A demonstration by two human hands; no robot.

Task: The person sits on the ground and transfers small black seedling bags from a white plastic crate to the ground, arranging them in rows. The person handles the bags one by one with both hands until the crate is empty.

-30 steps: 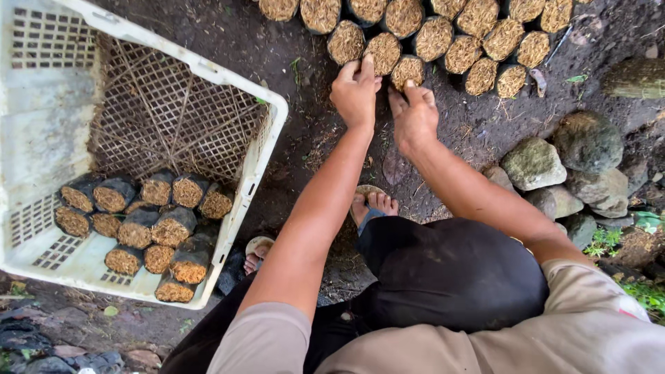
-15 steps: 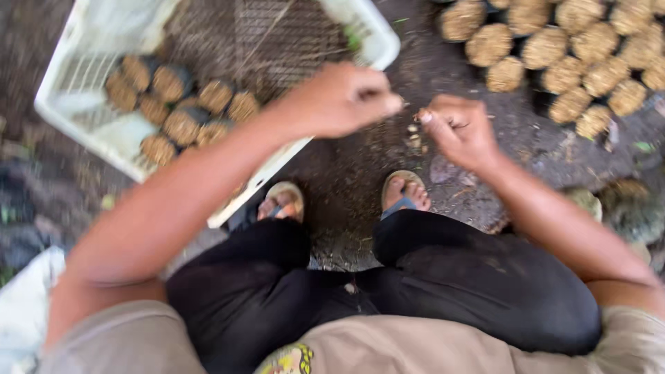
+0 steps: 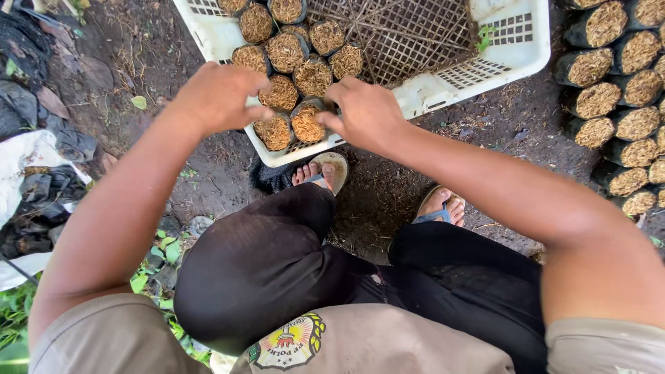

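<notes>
Bare dark soil outdoors, with leaves and black plastic scraps at left. White crate rests on the ground. Left hand curls over a filled pot; right hand fingers grip another pot at the crate's near corner. More pots stand in rows at right.

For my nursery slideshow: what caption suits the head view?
Both hands, left hand and right hand, reach filled seedling bags in a white crate.

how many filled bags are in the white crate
9 show in the crate: three along the top edge, four in the middle row, two at the near rim by the hands. More may be cut off above.
</notes>
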